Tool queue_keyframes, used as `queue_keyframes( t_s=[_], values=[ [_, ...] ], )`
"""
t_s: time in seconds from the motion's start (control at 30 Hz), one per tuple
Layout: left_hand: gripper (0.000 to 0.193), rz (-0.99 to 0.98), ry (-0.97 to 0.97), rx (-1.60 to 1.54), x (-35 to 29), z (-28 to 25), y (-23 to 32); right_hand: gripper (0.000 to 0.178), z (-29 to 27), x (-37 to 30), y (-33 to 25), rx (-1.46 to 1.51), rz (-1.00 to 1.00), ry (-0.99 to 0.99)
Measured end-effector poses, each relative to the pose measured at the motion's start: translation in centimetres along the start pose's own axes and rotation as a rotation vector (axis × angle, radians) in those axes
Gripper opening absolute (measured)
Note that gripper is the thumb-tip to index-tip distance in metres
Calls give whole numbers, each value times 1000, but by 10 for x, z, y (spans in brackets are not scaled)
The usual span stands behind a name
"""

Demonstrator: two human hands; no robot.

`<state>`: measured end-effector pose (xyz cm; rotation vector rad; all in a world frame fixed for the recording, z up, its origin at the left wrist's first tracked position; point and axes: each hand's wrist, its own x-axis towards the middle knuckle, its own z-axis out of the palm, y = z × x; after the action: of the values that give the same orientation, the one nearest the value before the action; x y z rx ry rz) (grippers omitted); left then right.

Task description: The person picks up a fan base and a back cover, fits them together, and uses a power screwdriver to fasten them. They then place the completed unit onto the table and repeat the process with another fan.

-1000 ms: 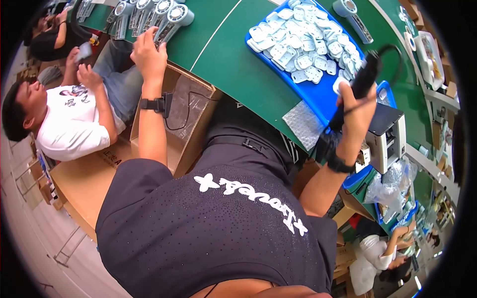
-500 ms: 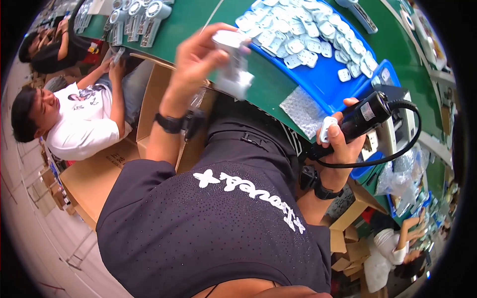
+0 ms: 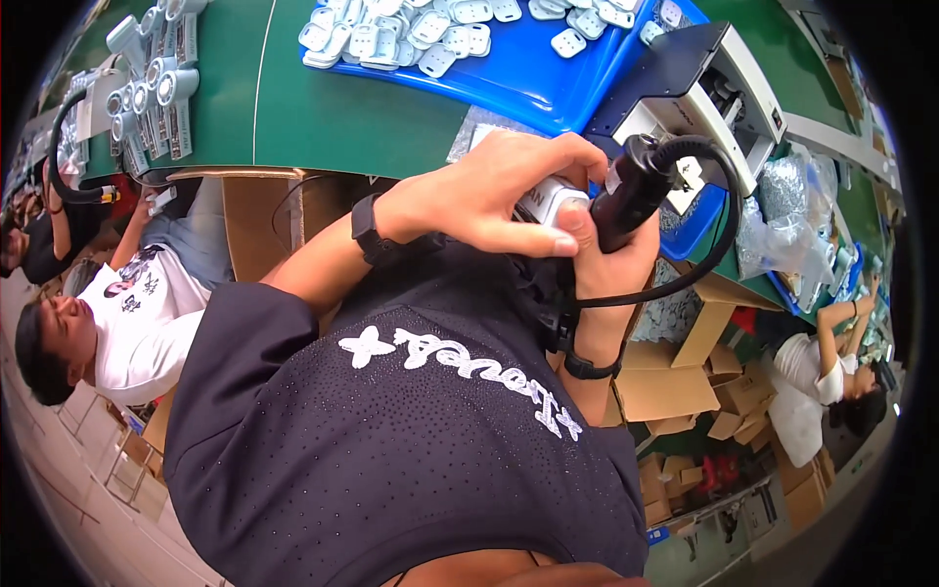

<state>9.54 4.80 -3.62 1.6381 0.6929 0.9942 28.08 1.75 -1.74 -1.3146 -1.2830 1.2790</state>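
Just off the bench edge, my two hands meet. My left hand (image 3: 479, 203) is closed, thumb and fingers curled around a white and grey plastic housing (image 3: 550, 200), most of it hidden. My right hand (image 3: 618, 262) wraps around a black corded electric screwdriver (image 3: 626, 196), its thumb pressing near the housing. I cannot make out whether the small white plate from before is still between the fingers. Beyond my hands lies a blue tray (image 3: 533, 96) with a heap of pale plates (image 3: 430, 29).
Pale blue handheld devices (image 3: 161, 98) stand at the left of the green bench (image 3: 230, 88). A black and white machine (image 3: 694, 108) sits right of the tray, near a plastic bag (image 3: 792, 210). Cardboard boxes (image 3: 665, 382) lie below. Co-workers sit left (image 3: 137, 323) and right (image 3: 817, 367).
My left hand has come right and down with the housing, meeting my right hand. The screwdriver has shifted left. The view has turned, so the tray appears higher and further left.
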Motion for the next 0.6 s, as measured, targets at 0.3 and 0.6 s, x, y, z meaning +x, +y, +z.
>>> queue_keyframes(
  t_s=[0.3,0.6],
  values=[
    [54,112,26,114,2,17,-31,29,-35,45,-53,346,-686,284],
    [58,160,77,189,-5,12,-40,23,-44,62,-45,312,-485,218]
  ],
)
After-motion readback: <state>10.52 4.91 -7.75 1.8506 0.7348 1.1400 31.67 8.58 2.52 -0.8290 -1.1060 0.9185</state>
